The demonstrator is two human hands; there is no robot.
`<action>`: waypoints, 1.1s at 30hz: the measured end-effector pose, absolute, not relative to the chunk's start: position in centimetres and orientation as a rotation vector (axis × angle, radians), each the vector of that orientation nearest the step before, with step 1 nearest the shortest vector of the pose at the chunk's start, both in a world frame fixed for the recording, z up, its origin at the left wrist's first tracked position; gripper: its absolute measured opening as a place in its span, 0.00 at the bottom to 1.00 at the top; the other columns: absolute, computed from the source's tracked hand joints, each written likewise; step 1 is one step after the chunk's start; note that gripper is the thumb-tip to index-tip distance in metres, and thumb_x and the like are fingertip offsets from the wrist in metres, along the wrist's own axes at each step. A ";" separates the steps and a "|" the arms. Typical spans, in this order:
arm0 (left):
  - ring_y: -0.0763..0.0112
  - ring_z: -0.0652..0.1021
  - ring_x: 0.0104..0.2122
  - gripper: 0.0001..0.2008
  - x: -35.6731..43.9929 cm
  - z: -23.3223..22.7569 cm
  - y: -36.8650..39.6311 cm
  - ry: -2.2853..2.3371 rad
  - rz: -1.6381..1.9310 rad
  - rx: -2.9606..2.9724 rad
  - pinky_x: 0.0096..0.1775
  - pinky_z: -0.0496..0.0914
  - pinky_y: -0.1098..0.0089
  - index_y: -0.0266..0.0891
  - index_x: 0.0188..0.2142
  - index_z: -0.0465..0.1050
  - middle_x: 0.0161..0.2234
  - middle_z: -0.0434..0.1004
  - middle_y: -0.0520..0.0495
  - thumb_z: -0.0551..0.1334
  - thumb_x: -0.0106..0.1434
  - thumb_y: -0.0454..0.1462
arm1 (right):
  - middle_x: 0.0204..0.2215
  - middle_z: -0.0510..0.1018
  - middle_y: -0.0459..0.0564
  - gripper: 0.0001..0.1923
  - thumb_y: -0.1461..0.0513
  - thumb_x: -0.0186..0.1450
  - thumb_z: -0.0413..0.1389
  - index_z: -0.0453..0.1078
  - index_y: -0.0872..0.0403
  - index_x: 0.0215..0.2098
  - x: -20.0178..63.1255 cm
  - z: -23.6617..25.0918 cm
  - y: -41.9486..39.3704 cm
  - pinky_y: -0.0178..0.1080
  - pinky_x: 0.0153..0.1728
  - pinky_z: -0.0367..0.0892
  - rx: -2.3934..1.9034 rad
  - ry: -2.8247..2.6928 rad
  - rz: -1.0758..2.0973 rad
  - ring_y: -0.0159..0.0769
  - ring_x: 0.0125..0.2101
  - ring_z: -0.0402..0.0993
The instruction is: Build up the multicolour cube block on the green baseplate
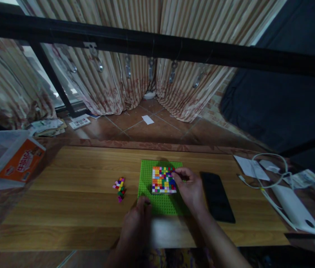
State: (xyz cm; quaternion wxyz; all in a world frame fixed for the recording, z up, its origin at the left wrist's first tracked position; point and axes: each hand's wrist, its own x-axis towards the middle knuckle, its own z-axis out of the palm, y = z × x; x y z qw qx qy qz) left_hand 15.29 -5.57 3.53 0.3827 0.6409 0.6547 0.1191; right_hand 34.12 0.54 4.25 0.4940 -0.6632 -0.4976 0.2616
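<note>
Your right hand (188, 189) at right edge of multicoloured brick block (163, 180), atop green studded baseplate (160, 205); fingers bent, pinch can't be told. Your left hand (137, 217) curled by baseplate's near-left edge, grip unclear, perhaps steadying. Loose bricks (121, 184) left on tabletop (76, 193), probably for easy reach.

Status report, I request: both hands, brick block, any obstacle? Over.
Right hand at brick block, right side; left hand by left edge of green baseplate, grip unclear. Block sits on baseplate. Loose bricks left, black slab right, both apart from block.
</note>
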 end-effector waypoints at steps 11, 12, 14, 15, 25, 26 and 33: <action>0.64 0.79 0.32 0.09 15.4 3.6 -5.5 1.685 0.288 1.619 0.32 0.62 0.71 0.42 0.43 0.65 0.32 0.79 0.47 0.49 0.68 0.37 | 0.29 0.81 0.50 0.13 0.53 0.54 0.63 0.75 0.54 0.31 33.6 4.7 0.5 0.39 0.33 0.71 -1.627 -1.077 0.748 0.38 0.29 0.76; 0.64 0.79 0.32 0.09 15.4 3.6 -5.5 1.688 0.280 1.616 0.32 0.62 0.71 0.42 0.43 0.65 0.32 0.79 0.47 0.49 0.68 0.37 | 0.29 0.81 0.50 0.13 0.53 0.54 0.63 0.75 0.54 0.31 33.6 4.6 0.5 0.39 0.32 0.71 -1.630 -1.081 0.739 0.38 0.29 0.76; 0.65 0.79 0.33 0.09 15.4 3.8 -5.4 1.693 0.268 1.612 0.32 0.62 0.71 0.42 0.43 0.65 0.33 0.79 0.47 0.49 0.68 0.37 | 0.29 0.81 0.50 0.12 0.53 0.55 0.62 0.75 0.54 0.30 33.6 4.5 0.5 0.38 0.33 0.71 -1.642 -1.102 0.709 0.38 0.30 0.76; 0.65 0.79 0.33 0.09 15.4 3.8 -5.4 1.693 0.264 1.613 0.32 0.62 0.71 0.42 0.43 0.66 0.33 0.79 0.47 0.49 0.68 0.37 | 0.29 0.81 0.50 0.12 0.53 0.56 0.62 0.75 0.53 0.31 33.6 4.4 0.4 0.38 0.33 0.70 -1.645 -1.118 0.691 0.38 0.30 0.77; 0.64 0.79 0.34 0.10 15.4 4.1 -5.4 1.689 0.217 1.627 0.34 0.63 0.70 0.41 0.45 0.65 0.33 0.79 0.46 0.48 0.68 0.36 | 0.31 0.81 0.50 0.11 0.55 0.59 0.58 0.76 0.53 0.32 33.7 4.3 0.1 0.38 0.35 0.70 -1.635 -1.188 0.520 0.38 0.32 0.77; 0.65 0.79 0.34 0.10 15.4 4.1 -5.4 1.684 0.203 1.621 0.33 0.63 0.70 0.41 0.45 0.65 0.33 0.79 0.46 0.48 0.68 0.37 | 0.31 0.81 0.50 0.11 0.55 0.59 0.58 0.76 0.53 0.32 33.7 4.3 0.2 0.37 0.35 0.70 -1.630 -1.189 0.503 0.37 0.32 0.77; 0.64 0.79 0.34 0.10 15.4 4.1 -5.3 1.682 0.199 1.627 0.34 0.64 0.70 0.42 0.44 0.65 0.32 0.79 0.46 0.48 0.68 0.36 | 0.28 0.80 0.49 0.10 0.55 0.58 0.59 0.76 0.53 0.28 33.6 3.8 0.5 0.38 0.35 0.70 -1.596 -1.186 0.477 0.37 0.30 0.75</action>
